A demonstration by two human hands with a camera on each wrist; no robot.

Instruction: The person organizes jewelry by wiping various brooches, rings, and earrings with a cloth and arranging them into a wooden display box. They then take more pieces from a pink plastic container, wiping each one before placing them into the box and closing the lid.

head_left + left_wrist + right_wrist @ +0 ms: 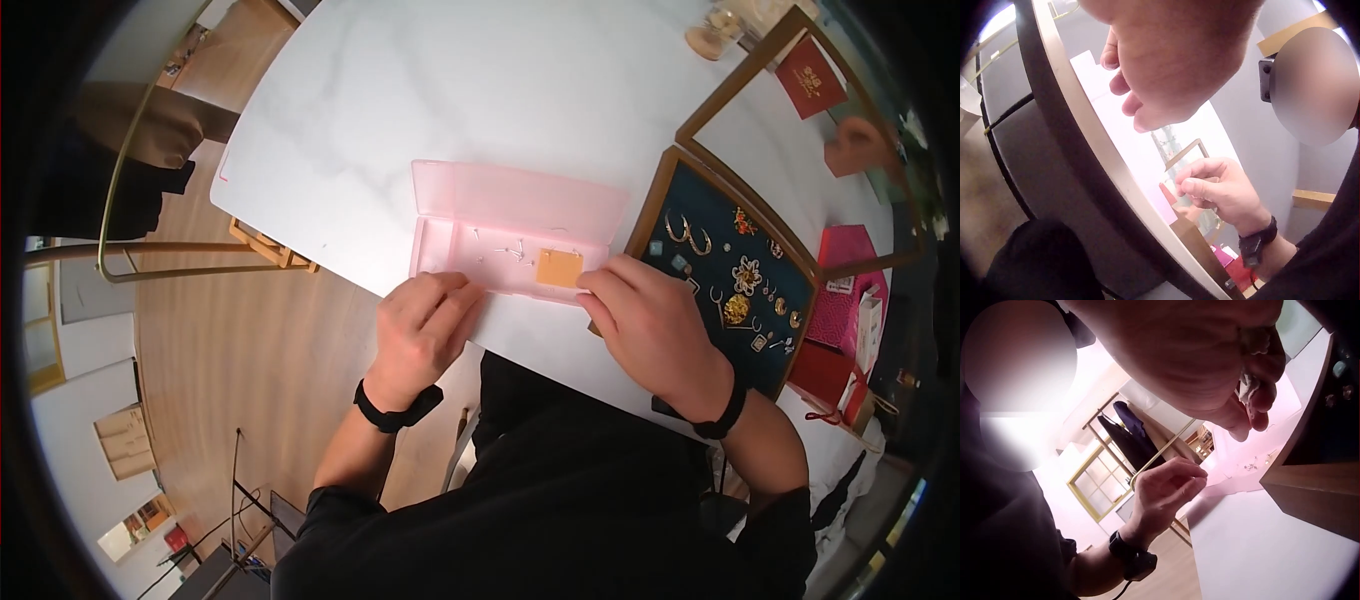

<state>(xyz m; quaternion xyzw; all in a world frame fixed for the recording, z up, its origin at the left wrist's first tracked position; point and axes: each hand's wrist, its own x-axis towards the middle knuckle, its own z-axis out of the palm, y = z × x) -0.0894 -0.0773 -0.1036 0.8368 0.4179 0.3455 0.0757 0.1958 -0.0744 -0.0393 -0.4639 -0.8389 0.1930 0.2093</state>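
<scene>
An open pink plastic box [433,245] lies near the table's front edge, its clear pink lid [520,190] raised at the back. Several small silvery pieces of jewelry [515,250] are scattered in it, with a yellow square piece [559,267] toward its right end. My left hand [415,325] grips the box's front rim at the left, fingers curled. At the front right corner is my right hand [650,325], thumb and fingertips beside the yellow piece. A small pale crumpled piece [1249,386] shows between its curled fingers in the right wrist view.
Right of the box, a wooden-framed jewelry case [725,240] stands open, holding several brooches and earrings on dark cloth. Beyond it are a pink pouch [838,310] and red boxes [822,372]. A red card [810,78] and a glass jar [712,32] are at the far right.
</scene>
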